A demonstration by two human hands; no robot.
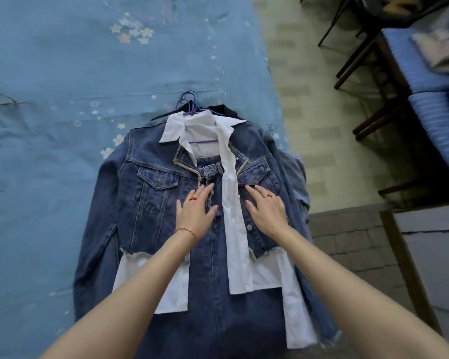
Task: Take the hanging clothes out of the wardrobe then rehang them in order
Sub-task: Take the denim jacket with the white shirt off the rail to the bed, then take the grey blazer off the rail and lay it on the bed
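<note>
Left hand (196, 216) and right hand (266, 211) lie flat, fingers straight and spread, gripping nothing, pressing on the denim jacket (151, 198). The jacket, with a white shirt (233, 229) and denim skirt (213, 294), lies stacked on purple hangers (189, 104) atop the blue bedsheet (62, 73). A dark wooden chair (373, 73) stands beside the bed.

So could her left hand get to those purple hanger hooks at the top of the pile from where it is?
Probably yes. The left hand rests flat on the denim jacket, and the hanger hooks stick out uncovered beyond the white collar, with nothing lying over them.
</note>
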